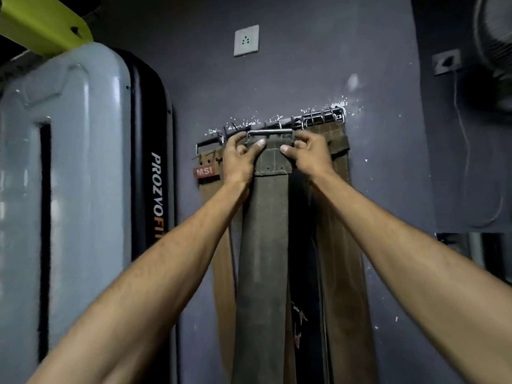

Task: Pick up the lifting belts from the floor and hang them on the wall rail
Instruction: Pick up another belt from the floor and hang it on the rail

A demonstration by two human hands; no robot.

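Note:
A long olive-green lifting belt (263,245) hangs straight down in front of the dark wall. My left hand (239,159) and my right hand (310,155) both grip its top end, thumbs pressed on the stitched flap just under the metal buckle (270,133). The buckle is level with the hooks of the wall rail (277,125); whether it rests on a hook I cannot tell. A brown belt with a red MSI label (206,173) hangs at the rail's left end. More belts (336,217) hang at the right, their buckles (324,117) bunched on the rail.
A tall grey and black gym machine (83,189) stands close on the left, with a yellow-green beam (41,23) above it. A wall socket (246,40) sits above the rail. At the right are a second socket (446,62), a dangling cable and a fan (496,51).

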